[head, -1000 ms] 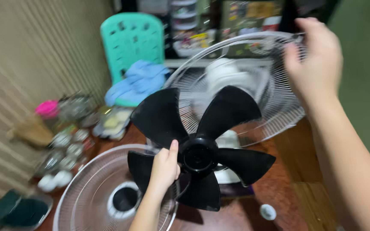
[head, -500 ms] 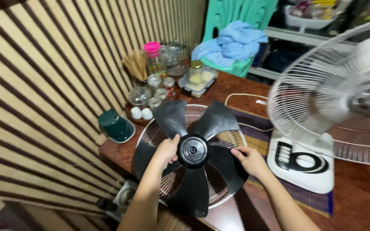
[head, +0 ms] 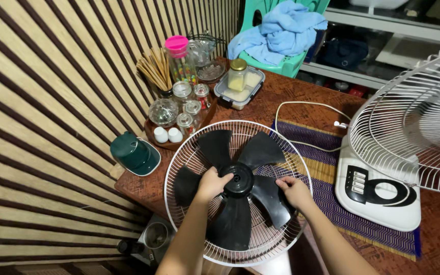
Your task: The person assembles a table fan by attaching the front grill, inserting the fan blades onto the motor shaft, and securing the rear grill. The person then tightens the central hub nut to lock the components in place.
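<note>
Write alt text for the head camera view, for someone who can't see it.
Seen from above, a person's left hand and right hand hold a black five-bladed fan blade over a white wire fan guard lying flat on a wooden table. To the right stands a white fan base with its rear guard; jars sit behind.
</note>
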